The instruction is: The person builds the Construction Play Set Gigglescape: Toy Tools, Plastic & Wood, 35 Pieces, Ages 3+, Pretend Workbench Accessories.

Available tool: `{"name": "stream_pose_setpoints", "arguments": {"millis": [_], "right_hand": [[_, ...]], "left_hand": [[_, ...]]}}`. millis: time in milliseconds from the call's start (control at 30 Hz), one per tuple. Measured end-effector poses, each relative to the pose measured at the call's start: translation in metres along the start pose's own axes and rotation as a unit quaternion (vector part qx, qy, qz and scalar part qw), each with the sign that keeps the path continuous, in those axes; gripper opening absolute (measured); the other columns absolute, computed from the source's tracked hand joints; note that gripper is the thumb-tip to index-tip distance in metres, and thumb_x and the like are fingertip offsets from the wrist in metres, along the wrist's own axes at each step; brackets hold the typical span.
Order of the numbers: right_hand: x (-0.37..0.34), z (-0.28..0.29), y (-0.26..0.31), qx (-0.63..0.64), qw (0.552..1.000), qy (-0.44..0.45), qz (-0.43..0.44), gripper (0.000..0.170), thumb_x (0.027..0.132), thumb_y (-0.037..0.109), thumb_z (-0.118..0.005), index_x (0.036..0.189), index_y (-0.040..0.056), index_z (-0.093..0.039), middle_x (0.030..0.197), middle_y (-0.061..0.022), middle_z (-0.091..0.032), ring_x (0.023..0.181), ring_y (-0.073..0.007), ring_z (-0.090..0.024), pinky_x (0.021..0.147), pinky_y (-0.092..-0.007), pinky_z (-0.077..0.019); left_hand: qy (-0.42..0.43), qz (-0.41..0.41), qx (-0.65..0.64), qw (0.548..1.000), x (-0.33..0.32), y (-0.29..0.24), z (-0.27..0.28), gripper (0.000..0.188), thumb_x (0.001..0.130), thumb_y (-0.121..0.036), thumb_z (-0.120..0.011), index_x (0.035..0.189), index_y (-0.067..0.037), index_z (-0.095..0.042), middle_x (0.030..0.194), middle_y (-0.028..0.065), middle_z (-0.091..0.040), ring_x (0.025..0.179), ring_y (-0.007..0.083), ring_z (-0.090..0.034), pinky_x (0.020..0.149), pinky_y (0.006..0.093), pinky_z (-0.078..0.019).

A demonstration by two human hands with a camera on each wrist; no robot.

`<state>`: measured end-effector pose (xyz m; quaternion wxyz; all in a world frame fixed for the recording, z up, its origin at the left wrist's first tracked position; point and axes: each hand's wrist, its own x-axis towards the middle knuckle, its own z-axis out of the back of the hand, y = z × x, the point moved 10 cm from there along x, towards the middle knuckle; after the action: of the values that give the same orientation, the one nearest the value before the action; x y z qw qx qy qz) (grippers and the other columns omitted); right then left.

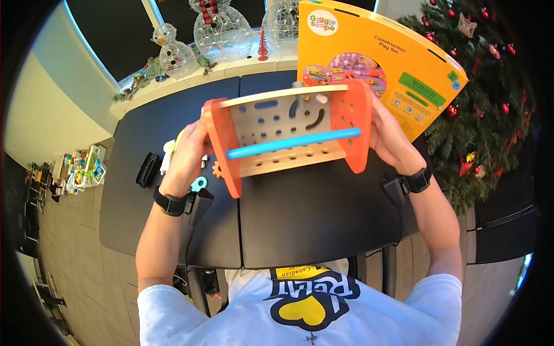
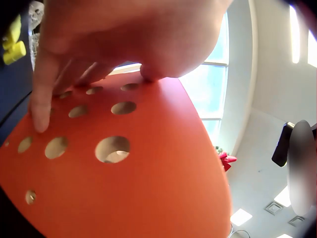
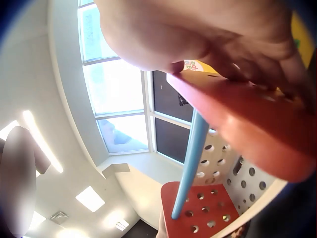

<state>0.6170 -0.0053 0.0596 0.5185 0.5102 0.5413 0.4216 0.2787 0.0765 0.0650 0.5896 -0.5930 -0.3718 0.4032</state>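
Above the black table, both hands hold up a wooden toy toolbox with red side panels, a blue rod and hole-punched boards between them. It is tipped so that its inside faces me. My left hand grips the left side; in the left wrist view its fingers spread over the holed red panel, with the thumb at the edge. On the opposite side my right hand grips the other red panel, fingers on its outer face. An orange gear and a turquoise piece show below the left side.
A yellow play set box stands at the back right, beside a decorated Christmas tree. Left on the table lies a black case near a white toy piece. Wire snowmen line the sill behind.
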Motion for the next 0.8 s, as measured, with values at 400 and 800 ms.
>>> {"name": "stream_pose_setpoints", "arguments": {"millis": [400, 800], "right_hand": [[-0.025, 0.004, -0.015, 0.045, 0.990, 0.106, 0.083, 0.078, 0.100, 0.027, -0.072, 0.161, -0.0042, -0.035, 0.155, -0.0119, -0.052, 0.141, -0.0184, -0.051, 0.118, -0.0336, -0.0394], [-0.047, 0.030, -0.054, -0.032, 0.995, 0.004, 0.090, 0.107, 0.081, -0.009, -0.080, 0.168, 0.0028, -0.019, 0.159, -0.0182, -0.049, 0.142, -0.0273, -0.053, 0.112, -0.0403, -0.0495]], "left_hand": [[0.090, -0.165, -0.072, 0.980, -0.002, -0.010, -0.014, 0.073, 0.097, -0.005, -0.067, 0.162, 0.001, -0.035, 0.170, 0.0122, -0.033, 0.155, 0.0221, -0.034, 0.126, 0.0381, -0.0287], [0.104, -0.173, 0.025, 0.979, -0.028, 0.013, -0.030, 0.084, 0.085, 0.023, -0.060, 0.160, -0.009, -0.043, 0.175, 0.0110, -0.022, 0.158, 0.0236, -0.027, 0.125, 0.0417, -0.0373]]}}
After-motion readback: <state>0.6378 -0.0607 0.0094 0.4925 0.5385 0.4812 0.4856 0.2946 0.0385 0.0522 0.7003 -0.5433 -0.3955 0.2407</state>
